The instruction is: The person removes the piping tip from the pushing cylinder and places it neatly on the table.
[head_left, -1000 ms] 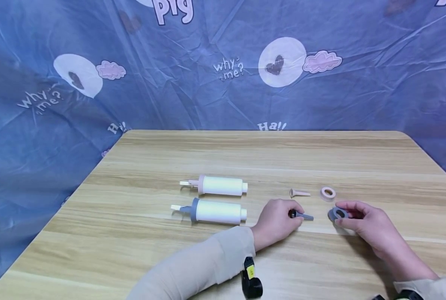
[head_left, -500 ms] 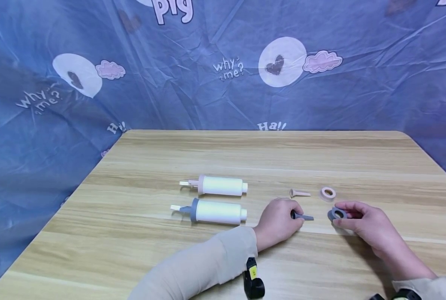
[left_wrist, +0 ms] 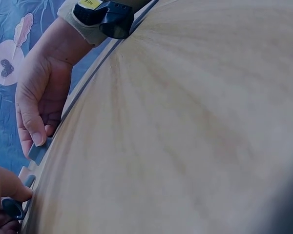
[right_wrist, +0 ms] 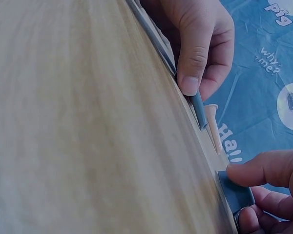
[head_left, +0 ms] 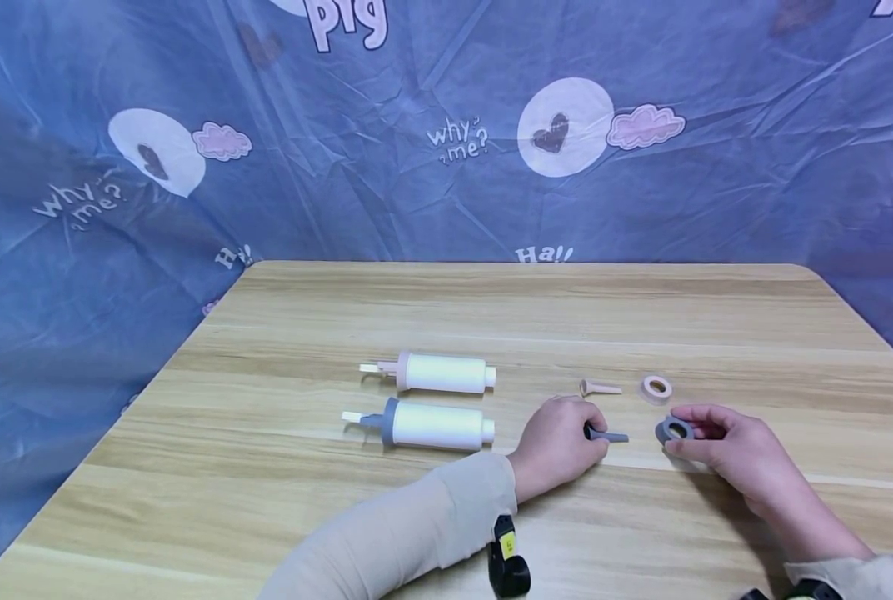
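My left hand (head_left: pixel 559 442) pinches the wide end of a small grey funnel-shaped nozzle (head_left: pixel 610 437), whose narrow stem points right along the table. To its right, my right hand (head_left: pixel 739 446) grips a thick grey ring (head_left: pixel 668 431) between thumb and fingers, with the ring's hole showing. In the right wrist view the grey ring (right_wrist: pixel 234 192) stands low near the tabletop, and the stem of the nozzle (right_wrist: pixel 199 112) comes out below the left thumb. Just behind them lie a pale pink nozzle (head_left: pixel 602 387) of the same shape and a pale pink ring (head_left: pixel 656 388).
Left of the hands, two white cylinders lie on their sides, one with a pink collar (head_left: pixel 402 370) and one with a grey collar (head_left: pixel 390 422). Each has a thin rod at its left end. A blue printed cloth (head_left: pixel 386 183) hangs behind the wooden table (head_left: pixel 491 308).
My left hand has shifted slightly right, and the nozzle's dark mouth shows less. The grey ring has tilted and moved a little left in my right hand. Both holds stay the same.
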Tool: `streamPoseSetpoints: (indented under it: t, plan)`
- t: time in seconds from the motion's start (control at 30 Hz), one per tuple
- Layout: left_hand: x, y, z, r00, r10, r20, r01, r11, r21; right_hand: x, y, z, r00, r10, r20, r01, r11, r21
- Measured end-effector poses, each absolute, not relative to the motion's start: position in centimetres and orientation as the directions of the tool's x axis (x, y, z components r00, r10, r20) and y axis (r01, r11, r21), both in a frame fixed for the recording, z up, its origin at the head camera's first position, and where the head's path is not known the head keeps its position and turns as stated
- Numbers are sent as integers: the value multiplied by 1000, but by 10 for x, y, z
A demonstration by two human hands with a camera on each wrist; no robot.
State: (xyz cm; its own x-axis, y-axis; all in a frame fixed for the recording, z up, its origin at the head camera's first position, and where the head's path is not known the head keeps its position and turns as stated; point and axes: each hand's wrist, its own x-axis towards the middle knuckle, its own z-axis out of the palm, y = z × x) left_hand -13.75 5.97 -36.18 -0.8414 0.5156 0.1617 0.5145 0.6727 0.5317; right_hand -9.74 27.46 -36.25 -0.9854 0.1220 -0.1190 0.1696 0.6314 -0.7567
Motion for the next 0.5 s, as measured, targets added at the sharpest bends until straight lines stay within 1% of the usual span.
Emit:
streamPoseSetpoints:
  t: [0.23,0.37,0.5]
  plan:
    - [-139,59,-361,-840,526,133,503,663,555,-100,275,-362,-985,107,-134,171,616,-769]
    - [-141,56,-357,-839,537,86,463,622,632,-101,275,-358,-986,117,-118,165,633,-756]
    - [-145,41,-335,-840,538,65,422,573,703,-103,266,-346,-989,143,-42,129,672,-729]
